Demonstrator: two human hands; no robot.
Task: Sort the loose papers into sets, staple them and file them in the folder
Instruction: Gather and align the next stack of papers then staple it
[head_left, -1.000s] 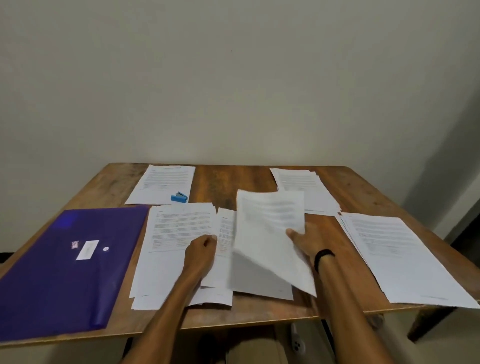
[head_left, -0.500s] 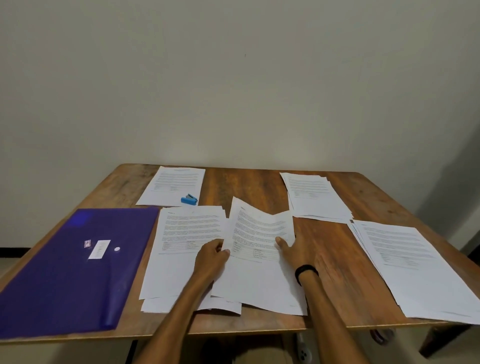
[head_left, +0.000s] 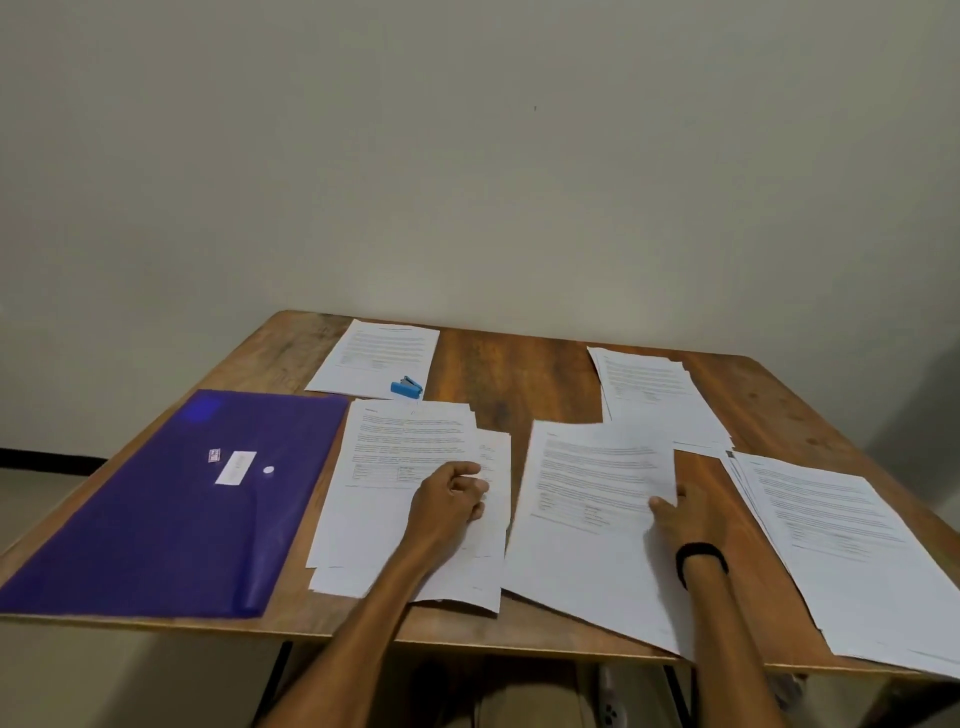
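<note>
My left hand (head_left: 449, 493) rests on the paper stack (head_left: 395, 467) at 7 o'clock on the tabletop (head_left: 519, 374). Its fingers (head_left: 470, 486) are curled near the stack's right edge, and I cannot tell whether they pinch a page. My right hand (head_left: 685, 514) grips a loose sheet (head_left: 587, 499) at 6 o'clock, thumb on top at the sheet's right edge. The purple folder (head_left: 171, 493) lies flat at 9 o'clock, just beside the stack. The blue stapler (head_left: 406, 387) sits at 11 o'clock on a single page (head_left: 374, 353). A fanned pile (head_left: 654, 395) lies at 1 o'clock and a large pile (head_left: 841, 545) at 4 o'clock.
</note>
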